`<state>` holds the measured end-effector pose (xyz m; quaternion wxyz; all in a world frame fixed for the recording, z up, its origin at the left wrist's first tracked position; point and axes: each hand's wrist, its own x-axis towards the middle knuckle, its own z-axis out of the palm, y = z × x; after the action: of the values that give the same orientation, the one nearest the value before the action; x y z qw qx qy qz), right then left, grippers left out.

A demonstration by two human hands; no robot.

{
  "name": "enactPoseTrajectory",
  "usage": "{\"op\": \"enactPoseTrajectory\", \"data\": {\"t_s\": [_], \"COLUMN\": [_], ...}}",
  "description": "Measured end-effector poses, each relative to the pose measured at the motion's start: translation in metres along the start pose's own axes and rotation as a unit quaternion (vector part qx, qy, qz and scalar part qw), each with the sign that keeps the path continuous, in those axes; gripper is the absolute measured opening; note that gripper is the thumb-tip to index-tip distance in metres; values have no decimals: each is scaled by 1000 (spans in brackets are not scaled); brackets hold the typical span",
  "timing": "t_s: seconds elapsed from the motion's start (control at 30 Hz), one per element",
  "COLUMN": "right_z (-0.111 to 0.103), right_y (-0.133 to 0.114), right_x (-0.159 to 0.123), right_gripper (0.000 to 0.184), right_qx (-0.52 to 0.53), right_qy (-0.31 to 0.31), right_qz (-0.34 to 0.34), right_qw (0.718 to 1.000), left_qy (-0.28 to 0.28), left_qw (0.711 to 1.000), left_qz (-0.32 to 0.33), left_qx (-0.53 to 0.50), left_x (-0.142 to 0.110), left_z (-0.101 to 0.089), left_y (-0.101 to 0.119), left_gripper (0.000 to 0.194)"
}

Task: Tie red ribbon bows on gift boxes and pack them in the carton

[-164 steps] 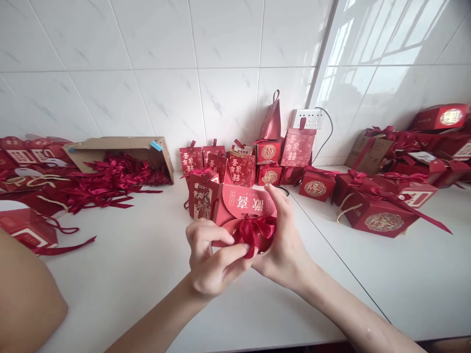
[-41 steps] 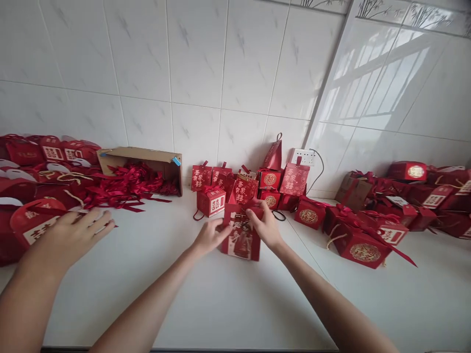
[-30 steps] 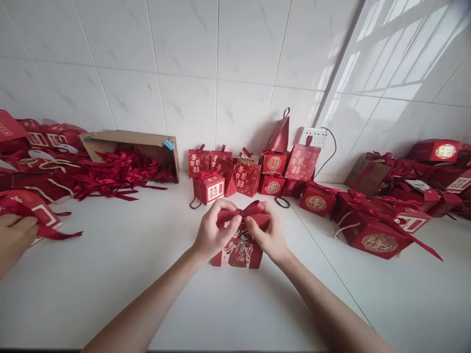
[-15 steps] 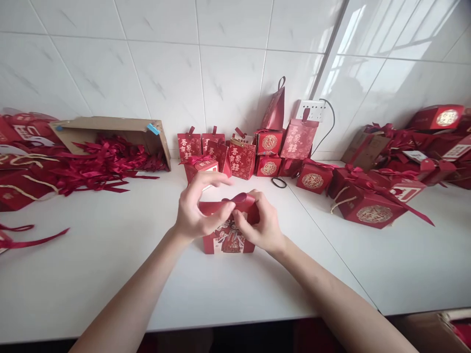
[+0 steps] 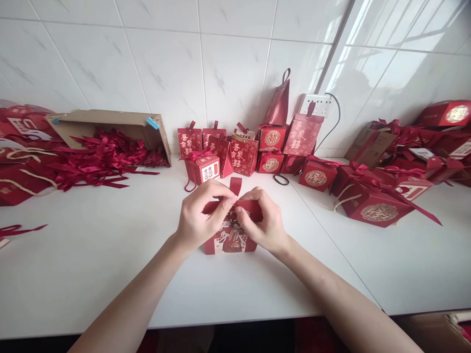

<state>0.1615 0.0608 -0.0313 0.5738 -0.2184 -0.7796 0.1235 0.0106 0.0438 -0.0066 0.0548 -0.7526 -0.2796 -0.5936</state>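
Note:
A red gift box (image 5: 231,238) with printed figures on its front stands upright on the white table before me. My left hand (image 5: 206,213) pinches the box's top edge near the middle, thumb and forefinger together. On the other side my right hand (image 5: 263,220) grips the same top edge, thumb in front and fingers behind. Between the fingertips a red ribbon loop (image 5: 236,186) sticks up from the top. The fingers cover much of the upper edge.
Several finished-looking red boxes (image 5: 245,154) line the tiled wall. A cardboard box (image 5: 110,117) spills red ribbons (image 5: 99,162) at left. More red boxes (image 5: 375,206) pile up at right. A black ring (image 5: 281,180) lies near a power strip (image 5: 315,104).
The ribbon loop, lying folded over before, now stands upright. My left fingers have come down from a spread position to pinch the top edge; my right hand stays close by.

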Motion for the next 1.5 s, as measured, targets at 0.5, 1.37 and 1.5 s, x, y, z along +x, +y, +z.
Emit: {"op": "enactPoseTrajectory", "data": {"t_s": [0.5, 1.37, 1.5], "right_z": [2, -1, -1], "right_y": [5, 3, 2], "right_x": [-2, 0, 1], "right_gripper": [6, 7, 7], "right_qx": [9, 16, 23], "right_qy": [5, 16, 16], "right_qz": [22, 44, 56], "right_qw": [1000, 999, 998], "left_qy": [-39, -23, -21], "left_qw": [999, 1000, 999], "left_qz": [-2, 5, -34], "left_qx": [18, 9, -3], "left_x": [-5, -10, -10], "left_z": [-5, 2, 2], "left_y": [-4, -4, -1], "left_gripper": [32, 36, 35]}}
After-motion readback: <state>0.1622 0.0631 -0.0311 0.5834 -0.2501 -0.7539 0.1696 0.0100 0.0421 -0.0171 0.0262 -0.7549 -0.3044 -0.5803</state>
